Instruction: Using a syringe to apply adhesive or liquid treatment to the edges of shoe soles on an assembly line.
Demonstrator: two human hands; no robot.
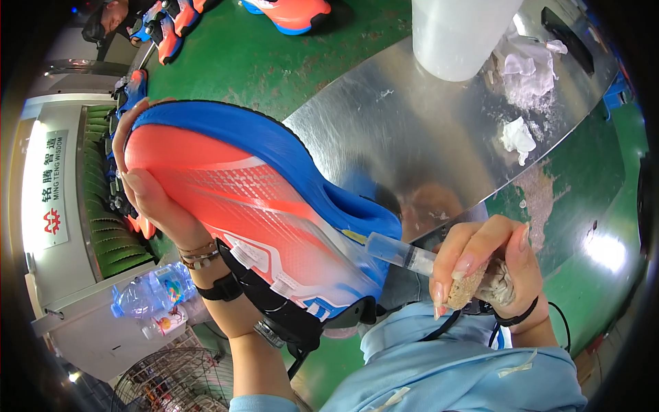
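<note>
My left hand (156, 206) is wrapped round the toe of a sports shoe (226, 175) with a coral and white upper and a thick blue sole. The shoe lies on its side in the air, sole edge toward the metal table. In my right hand (484, 250) is a see-through syringe (401, 253), its yellowish tip (353, 236) at the line between sole and upper near the heel. Whether the tip touches I cannot tell. The same hand also holds a rough tan block (465, 291) and a crumpled greyish cloth (499, 285).
Ahead is a shiny metal table (350, 127) bearing a white container (460, 41), crumpled white tissue (525, 69) and a dark flat object (567, 40). More coral shoes (295, 12) lie beyond. At left are plastic bottles (154, 292) and a wire fan guard (168, 378).
</note>
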